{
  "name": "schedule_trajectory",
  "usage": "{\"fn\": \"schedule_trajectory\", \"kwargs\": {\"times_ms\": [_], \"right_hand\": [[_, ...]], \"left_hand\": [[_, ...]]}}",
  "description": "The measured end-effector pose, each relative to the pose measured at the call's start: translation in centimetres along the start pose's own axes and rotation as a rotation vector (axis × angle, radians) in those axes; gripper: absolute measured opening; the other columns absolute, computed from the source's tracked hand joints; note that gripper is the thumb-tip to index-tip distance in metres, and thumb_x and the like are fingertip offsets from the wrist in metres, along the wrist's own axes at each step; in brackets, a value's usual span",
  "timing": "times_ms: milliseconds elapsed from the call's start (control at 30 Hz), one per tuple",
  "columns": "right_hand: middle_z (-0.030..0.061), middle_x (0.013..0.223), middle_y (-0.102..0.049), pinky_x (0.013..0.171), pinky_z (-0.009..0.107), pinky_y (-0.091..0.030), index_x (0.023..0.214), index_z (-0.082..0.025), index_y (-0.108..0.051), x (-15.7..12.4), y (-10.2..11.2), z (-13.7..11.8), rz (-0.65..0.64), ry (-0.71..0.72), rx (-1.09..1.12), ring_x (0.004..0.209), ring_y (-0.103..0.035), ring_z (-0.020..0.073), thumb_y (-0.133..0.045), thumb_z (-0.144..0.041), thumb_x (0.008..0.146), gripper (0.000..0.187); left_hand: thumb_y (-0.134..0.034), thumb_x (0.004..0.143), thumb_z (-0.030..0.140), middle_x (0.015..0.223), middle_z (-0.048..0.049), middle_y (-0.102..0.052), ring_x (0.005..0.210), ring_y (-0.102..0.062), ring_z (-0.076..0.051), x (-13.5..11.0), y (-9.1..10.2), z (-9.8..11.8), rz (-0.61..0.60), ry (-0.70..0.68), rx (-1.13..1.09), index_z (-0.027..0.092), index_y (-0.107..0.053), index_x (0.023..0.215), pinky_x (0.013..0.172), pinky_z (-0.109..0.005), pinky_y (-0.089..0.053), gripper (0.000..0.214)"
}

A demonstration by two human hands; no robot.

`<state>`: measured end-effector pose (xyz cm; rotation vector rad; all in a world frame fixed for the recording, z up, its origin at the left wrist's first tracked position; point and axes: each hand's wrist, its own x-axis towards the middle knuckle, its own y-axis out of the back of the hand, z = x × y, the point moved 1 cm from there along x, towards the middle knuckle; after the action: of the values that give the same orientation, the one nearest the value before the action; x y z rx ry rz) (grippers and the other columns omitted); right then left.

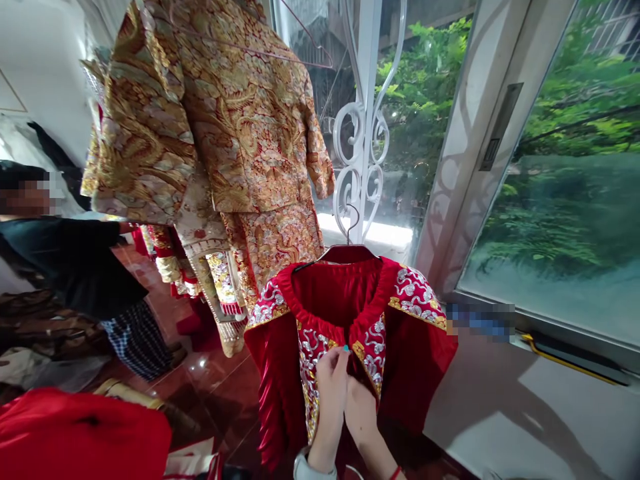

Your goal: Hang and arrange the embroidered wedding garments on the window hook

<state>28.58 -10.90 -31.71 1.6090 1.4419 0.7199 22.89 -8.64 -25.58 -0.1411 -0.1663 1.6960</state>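
Note:
A red jacket [415,353] with silver and gold embroidery on its shoulders and front hangs on a dark hanger [347,253] by the window. Just below the gathered neckline, my left hand [331,375] pinches the jacket's front edge, and a small turquoise spot shows at its fingertip. Close against it, slightly lower and to the right, my right hand [361,405] is closed on the front opening of the same jacket. The fingers of both hands partly cover the opening, so any fastener between them is hidden.
Gold brocade garments [250,113] hang behind on the left. A person in a dark top [75,260] stands at far left, reaching towards the clothes. Red fabric [85,433] lies at lower left. A window frame [480,167] and sill stand on the right.

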Motion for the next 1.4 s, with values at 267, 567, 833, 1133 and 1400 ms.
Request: {"fn": "schedule_trajectory", "kwargs": {"times_ms": [267,567,833,1133,1400], "right_hand": [[0.008,0.092,-0.074,0.069,0.029,-0.045,0.1,-0.022,-0.066,-1.2,10.4,-0.3,0.258,0.037,0.233,0.082,-0.07,0.022,-0.04,-0.039,0.098,0.031],[0.0102,0.082,-0.07,0.074,0.032,-0.045,0.08,-0.019,-0.06,1.3,9.9,-1.7,0.249,0.154,0.554,0.078,-0.066,0.0242,-0.048,-0.037,0.089,0.024],[-0.0048,0.051,-0.047,0.053,0.026,-0.035,0.084,-0.016,-0.063,0.7,9.8,-1.4,0.09,0.245,0.855,0.049,-0.045,0.0131,-0.044,-0.046,0.089,0.035],[0.0003,0.061,-0.052,0.055,0.026,-0.038,0.085,-0.018,-0.069,-0.4,9.8,-0.8,0.124,0.201,0.786,0.058,-0.048,0.0155,-0.046,-0.055,0.088,0.044],[0.0009,0.066,-0.055,0.06,0.027,-0.041,0.094,-0.019,-0.069,-0.5,8.9,-0.9,0.118,0.164,0.819,0.061,-0.049,0.0162,-0.049,-0.051,0.087,0.039]], "left_hand": [[-0.053,0.081,0.04,0.088,-0.009,-0.066,0.086,-0.061,-0.025,0.4,1.5,0.4,-0.029,-0.232,0.355,0.018,-0.066,0.083,0.085,-0.042,-0.048,0.025],[-0.052,0.088,0.046,0.094,-0.0082,-0.062,0.089,-0.061,-0.023,-0.6,1.5,-0.7,-0.022,-0.218,0.187,0.02,-0.063,0.087,0.084,-0.038,-0.049,0.027],[-0.07,0.07,0.057,0.081,-0.0034,-0.065,0.066,-0.06,-0.016,2.4,2.3,-2.9,-0.185,0.048,-0.068,0.017,-0.063,0.097,0.062,-0.028,-0.047,0.049],[-0.053,0.084,0.031,0.094,-0.0075,-0.064,0.086,-0.062,-0.024,3.1,1.6,-1.6,0.109,-0.368,0.422,0.021,-0.06,0.094,0.082,-0.04,-0.049,0.016],[-0.047,0.086,0.029,0.078,-0.003,-0.059,0.074,-0.057,-0.021,2.5,2.9,-0.7,-0.029,-0.366,0.424,0.022,-0.053,0.079,0.074,-0.036,-0.047,0.012]]}}
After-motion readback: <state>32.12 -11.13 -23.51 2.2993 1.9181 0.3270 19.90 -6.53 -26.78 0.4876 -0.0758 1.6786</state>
